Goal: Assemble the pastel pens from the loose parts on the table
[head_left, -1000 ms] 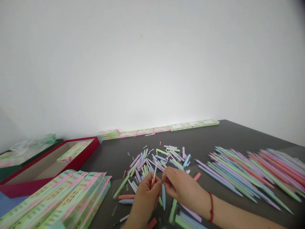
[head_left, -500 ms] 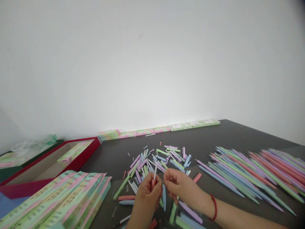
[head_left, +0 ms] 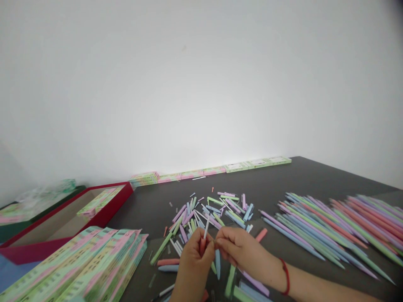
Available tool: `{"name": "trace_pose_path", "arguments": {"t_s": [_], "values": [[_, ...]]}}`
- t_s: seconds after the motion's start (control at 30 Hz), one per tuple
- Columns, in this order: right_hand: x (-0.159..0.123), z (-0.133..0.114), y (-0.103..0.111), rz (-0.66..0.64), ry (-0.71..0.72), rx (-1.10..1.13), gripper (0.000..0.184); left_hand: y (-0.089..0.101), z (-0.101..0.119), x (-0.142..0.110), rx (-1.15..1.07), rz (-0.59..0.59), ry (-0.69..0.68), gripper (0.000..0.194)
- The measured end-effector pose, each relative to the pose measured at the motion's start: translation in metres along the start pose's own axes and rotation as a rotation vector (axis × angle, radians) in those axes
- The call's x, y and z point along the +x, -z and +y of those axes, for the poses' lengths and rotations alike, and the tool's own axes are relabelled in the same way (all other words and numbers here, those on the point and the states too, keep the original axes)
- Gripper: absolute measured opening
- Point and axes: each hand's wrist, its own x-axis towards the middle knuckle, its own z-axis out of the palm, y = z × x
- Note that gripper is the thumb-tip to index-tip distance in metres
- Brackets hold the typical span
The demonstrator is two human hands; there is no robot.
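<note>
My left hand (head_left: 195, 262) is closed around a red pen barrel (head_left: 203, 244), with a thin white refill (head_left: 206, 227) sticking up out of it. Beside it, my right hand (head_left: 239, 247) has thumb and index finger pinched together close to the left fingertips; whatever lies in that pinch is too small to make out. A red band circles the right wrist. Beneath both hands spreads a loose heap of pastel pen parts (head_left: 190, 214). A blue pen piece (head_left: 218, 264) lies just below the fingertips.
Rows of pointed pastel pens (head_left: 308, 226) lie on the right of the dark table (head_left: 264, 184). At left are stacked printed pen boxes (head_left: 91, 264) and a red box (head_left: 116, 205) holding more. Further boxes (head_left: 258, 164) line the wall.
My right fingertips have come slightly closer to the left hand and the pinch has tightened. The red barrel and white refill stay in my left hand, tilted slightly more.
</note>
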Motion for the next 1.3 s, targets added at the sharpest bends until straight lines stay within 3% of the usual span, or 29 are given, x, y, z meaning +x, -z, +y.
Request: {"name": "trace_pose_path", "arguments": {"t_s": [0.07, 0.13, 0.3, 0.4, 0.47, 0.53, 0.63, 0.7, 0.77, 0.87, 0.97, 1.1, 1.2, 1.3], "values": [[0.002, -0.002, -0.002, -0.054, -0.151, 0.188, 0.023, 0.002, 0.008, -0.003, 0.123, 0.009, -0.039, 0.013], [0.002, -0.005, -0.002, -0.066, -0.196, 0.217, 0.022, 0.002, 0.011, -0.003, 0.125, 0.006, -0.042, 0.013], [-0.004, -0.009, 0.004, 0.069, 0.176, -0.34, 0.022, -0.004, -0.004, 0.004, -0.104, -0.047, 0.048, 0.014], [-0.007, -0.008, 0.006, 0.093, 0.233, -0.555, 0.022, -0.006, -0.007, 0.005, -0.11, -0.044, 0.042, 0.014], [-0.007, -0.006, 0.005, 0.101, 0.232, -0.586, 0.022, -0.004, -0.002, 0.001, -0.051, -0.03, 0.015, 0.013], [-0.006, -0.003, 0.003, 0.104, 0.218, -0.517, 0.022, -0.001, 0.004, -0.003, 0.1, -0.008, -0.038, 0.013], [-0.003, 0.001, 0.0, 0.008, 0.084, -0.198, 0.026, 0.003, 0.01, -0.007, 0.314, 0.008, -0.116, 0.015], [-0.001, 0.003, 0.0, -0.116, -0.044, 0.067, 0.028, 0.004, 0.009, -0.007, 0.294, 0.005, -0.107, 0.014], [-0.001, 0.002, 0.0, -0.18, -0.067, 0.159, 0.03, 0.003, 0.004, -0.004, 0.15, -0.018, -0.057, 0.012], [-0.002, -0.001, 0.004, -0.054, 0.127, -0.151, 0.028, -0.001, -0.006, 0.002, -0.151, -0.046, 0.035, 0.016], [-0.005, -0.005, 0.009, 0.081, 0.35, -0.572, 0.02, -0.005, -0.01, 0.004, -0.278, -0.058, 0.119, 0.027], [-0.008, -0.004, 0.015, 0.031, 0.636, -0.924, 0.014, -0.006, 0.001, -0.003, -0.37, -0.172, 0.286, 0.026], [-0.01, -0.003, 0.016, 0.024, 0.761, -0.94, 0.014, -0.005, 0.012, -0.008, -0.532, -0.234, 0.407, 0.025], [-0.01, -0.004, 0.012, 0.111, 0.667, -0.739, 0.011, -0.005, 0.015, -0.009, -0.557, -0.211, 0.35, 0.027]]}}
